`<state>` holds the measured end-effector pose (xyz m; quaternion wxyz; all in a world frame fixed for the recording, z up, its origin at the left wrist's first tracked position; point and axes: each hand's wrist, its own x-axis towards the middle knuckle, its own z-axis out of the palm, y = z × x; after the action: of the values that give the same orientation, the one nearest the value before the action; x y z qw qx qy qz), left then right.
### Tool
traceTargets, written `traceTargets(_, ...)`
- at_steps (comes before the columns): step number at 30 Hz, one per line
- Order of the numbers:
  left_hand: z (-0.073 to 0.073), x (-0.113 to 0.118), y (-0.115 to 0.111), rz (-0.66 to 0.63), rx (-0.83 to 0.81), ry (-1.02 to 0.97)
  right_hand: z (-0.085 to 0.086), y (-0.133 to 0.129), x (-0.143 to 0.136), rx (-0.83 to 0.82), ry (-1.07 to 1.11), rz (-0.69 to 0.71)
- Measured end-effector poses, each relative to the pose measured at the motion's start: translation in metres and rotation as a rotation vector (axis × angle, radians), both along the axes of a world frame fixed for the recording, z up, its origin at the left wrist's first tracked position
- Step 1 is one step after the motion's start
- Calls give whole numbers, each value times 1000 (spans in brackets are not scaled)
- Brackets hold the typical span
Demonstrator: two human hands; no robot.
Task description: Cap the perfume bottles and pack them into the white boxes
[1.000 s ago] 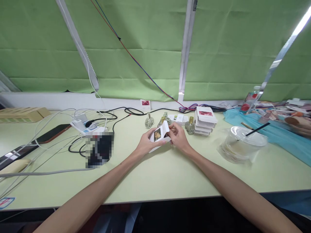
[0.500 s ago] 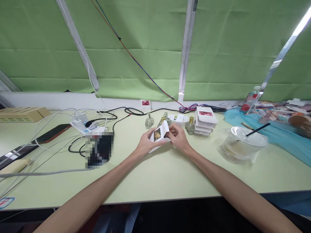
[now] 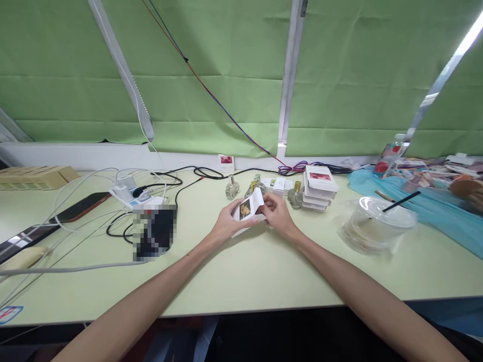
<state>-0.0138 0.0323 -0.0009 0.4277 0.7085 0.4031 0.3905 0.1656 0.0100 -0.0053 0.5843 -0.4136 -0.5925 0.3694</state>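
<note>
A small white box (image 3: 246, 210) with a flower picture on its face is tilted, its flap end open toward the right. My left hand (image 3: 225, 221) is wrapped round the box from the left, thumb along its lower edge. At the open end, the fingers of my right hand (image 3: 276, 213) are bent together at the flap; whatever they pinch is hidden. Behind the box stand glass bottles with gold tops, one partly covered by it. Another glass bottle (image 3: 232, 188) is to the left, and one more (image 3: 295, 195) to the right.
A stack of white boxes (image 3: 320, 187) stands right of the bottles. Farther right are a clear plastic tub (image 3: 377, 223) with a black straw and a blue cloth (image 3: 426, 211). Cables, a power strip (image 3: 143, 201) and a phone (image 3: 81, 207) lie left. Small white boxes (image 3: 279, 185) lie behind.
</note>
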Motion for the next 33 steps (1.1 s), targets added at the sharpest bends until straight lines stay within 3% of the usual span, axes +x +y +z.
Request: traceTargets(33, 1, 1, 0, 9, 12, -4, -3, 3, 1, 6, -52, -7)
